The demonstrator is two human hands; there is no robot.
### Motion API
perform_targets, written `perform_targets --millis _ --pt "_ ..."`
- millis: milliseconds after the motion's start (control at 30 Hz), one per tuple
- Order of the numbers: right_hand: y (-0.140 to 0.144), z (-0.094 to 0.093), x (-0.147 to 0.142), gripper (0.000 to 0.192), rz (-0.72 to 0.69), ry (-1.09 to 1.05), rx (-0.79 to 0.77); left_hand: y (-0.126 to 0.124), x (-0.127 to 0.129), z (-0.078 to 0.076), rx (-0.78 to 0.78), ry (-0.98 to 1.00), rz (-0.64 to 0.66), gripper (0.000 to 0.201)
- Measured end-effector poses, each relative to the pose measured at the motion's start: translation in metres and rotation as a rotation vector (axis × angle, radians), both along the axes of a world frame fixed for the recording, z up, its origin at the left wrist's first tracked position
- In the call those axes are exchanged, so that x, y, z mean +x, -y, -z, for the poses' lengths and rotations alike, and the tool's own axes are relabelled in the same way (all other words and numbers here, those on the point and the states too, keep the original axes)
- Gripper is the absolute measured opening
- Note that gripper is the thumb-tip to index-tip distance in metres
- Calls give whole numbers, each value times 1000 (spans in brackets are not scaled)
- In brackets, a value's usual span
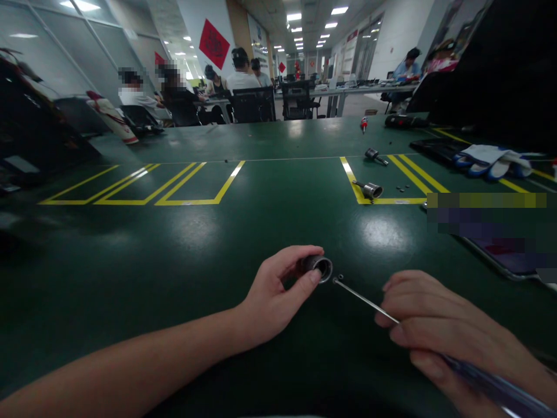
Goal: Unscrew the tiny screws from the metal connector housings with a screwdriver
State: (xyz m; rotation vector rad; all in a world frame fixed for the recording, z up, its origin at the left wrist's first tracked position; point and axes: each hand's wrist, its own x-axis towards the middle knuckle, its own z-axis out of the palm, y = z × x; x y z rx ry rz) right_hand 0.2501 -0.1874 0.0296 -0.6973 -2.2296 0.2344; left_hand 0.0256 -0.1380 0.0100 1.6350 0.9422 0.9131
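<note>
Left hand: the left hand [278, 293] rests on the dark green table mat [174, 249], thumb and fingers closed around a short dark metal cylinder with a bright rim [317, 267].
Cylinder: it lies on its side in that grip, its open mouth turned toward the right hand, thumb tip pressed at the lower edge of the rim.
Right hand: the right hand [439, 328] is closed on a long thin screwdriver with a silver shaft [363, 299], fingers wrapped over the shaft where it meets the handle.
Shaft tip: it ends just beside the cylinder's mouth, on the right-hand side; whether it touches the rim cannot be told.
Small part: a tiny dark round piece [340, 277] sits on the mat between the cylinder and the shaft tip, just past both grips.
Beyond the grips: two more metal cylinders [369, 188] lie well apart, near the yellow floor-style tape lines [404, 174].
Far right: white and blue work gloves [491, 159] lie well beyond the right hand.
</note>
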Motion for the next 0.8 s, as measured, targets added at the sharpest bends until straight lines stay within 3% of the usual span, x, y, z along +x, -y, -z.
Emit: perform_targets --millis 233,500,800 --pt "-1 7 -5 25 4 88 -40 3 3 -3 52 -68 5 30" --pt "0 5 -10 24 23 110 -26 3 7 -2 93 -79 0 29" --pt "1 6 -12 18 -5 125 6 1 5 2 249 -187 -50 23"
